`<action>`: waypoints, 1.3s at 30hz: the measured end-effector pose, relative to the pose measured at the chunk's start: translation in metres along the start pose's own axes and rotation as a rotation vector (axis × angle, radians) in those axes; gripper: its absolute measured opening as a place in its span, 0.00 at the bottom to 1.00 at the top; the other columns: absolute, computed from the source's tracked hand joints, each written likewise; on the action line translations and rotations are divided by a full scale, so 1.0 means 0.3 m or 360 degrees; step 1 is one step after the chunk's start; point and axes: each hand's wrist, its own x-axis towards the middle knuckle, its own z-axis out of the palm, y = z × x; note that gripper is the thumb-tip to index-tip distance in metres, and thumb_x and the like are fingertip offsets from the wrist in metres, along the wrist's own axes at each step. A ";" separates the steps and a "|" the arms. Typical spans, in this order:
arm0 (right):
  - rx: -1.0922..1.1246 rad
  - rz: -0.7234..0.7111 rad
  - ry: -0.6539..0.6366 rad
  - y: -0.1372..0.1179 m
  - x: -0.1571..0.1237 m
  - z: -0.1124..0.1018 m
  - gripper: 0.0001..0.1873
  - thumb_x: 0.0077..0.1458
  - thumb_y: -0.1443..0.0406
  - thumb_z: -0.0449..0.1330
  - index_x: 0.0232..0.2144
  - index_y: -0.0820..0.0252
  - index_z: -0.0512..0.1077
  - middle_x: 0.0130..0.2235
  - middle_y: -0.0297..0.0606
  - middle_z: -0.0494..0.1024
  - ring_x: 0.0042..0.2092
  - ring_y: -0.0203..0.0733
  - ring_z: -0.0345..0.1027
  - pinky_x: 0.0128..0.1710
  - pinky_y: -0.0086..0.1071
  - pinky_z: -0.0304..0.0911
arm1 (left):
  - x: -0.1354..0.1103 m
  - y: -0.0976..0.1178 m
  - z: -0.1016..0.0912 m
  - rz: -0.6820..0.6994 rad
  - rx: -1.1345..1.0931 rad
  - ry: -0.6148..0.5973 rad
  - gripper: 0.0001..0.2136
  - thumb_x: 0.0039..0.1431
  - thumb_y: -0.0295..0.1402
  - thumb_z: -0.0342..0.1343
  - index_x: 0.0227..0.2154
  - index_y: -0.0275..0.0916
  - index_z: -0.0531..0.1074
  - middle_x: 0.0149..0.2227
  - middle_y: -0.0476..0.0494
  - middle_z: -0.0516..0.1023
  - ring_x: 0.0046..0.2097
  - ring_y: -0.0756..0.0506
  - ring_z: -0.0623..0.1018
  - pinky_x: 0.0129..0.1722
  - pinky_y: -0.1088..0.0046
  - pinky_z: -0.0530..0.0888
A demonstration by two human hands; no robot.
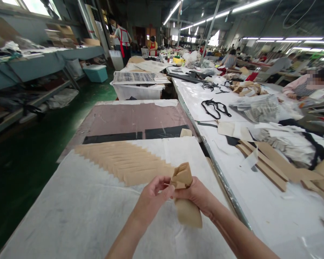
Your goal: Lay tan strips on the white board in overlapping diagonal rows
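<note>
My right hand (198, 196) is wrapped round a bundle of tan strips (185, 196), held upright above a white sheet (83, 201) on the table. My left hand (153, 196) pinches at the top edge of that bundle, fingers closed on one strip. Just beyond my hands a row of tan strips (124, 160) lies fanned out in overlapping steps across the white sheet.
Black strips (136, 135) and a mauve board (135, 117) lie past the row. A long white table (259, 201) on the right holds tan pieces (267, 162), black straps (214, 108) and fabric piles. People work at the far end and at the right. Green floor lies left.
</note>
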 end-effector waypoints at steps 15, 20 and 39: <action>-0.0229 0.0257 -0.0126 0.042 -0.017 -0.015 0.19 0.36 0.66 0.69 0.36 0.64 0.76 0.30 0.35 0.76 0.26 0.34 0.65 0.26 0.27 0.62 | 0.010 -0.076 -0.026 -0.0214 0.0022 0.0479 0.13 0.42 0.42 0.62 0.20 0.38 0.67 0.19 0.52 0.71 0.20 0.53 0.64 0.20 0.78 0.60; -0.0308 0.0368 -0.0178 0.067 -0.026 -0.029 0.18 0.34 0.67 0.69 0.33 0.65 0.75 0.28 0.34 0.75 0.25 0.34 0.65 0.25 0.26 0.62 | 0.003 -0.096 -0.079 -0.0134 -0.0249 0.0673 0.14 0.46 0.42 0.62 0.22 0.38 0.66 0.21 0.54 0.67 0.22 0.54 0.65 0.22 0.79 0.63; -0.0717 0.0444 -0.0331 0.037 0.102 -0.167 0.14 0.39 0.62 0.67 0.30 0.63 0.73 0.27 0.33 0.75 0.26 0.35 0.65 0.26 0.26 0.61 | -0.009 -0.270 -0.258 -0.0144 -0.0156 0.1372 0.18 0.41 0.38 0.63 0.34 0.37 0.65 0.26 0.50 0.75 0.22 0.51 0.73 0.21 0.76 0.70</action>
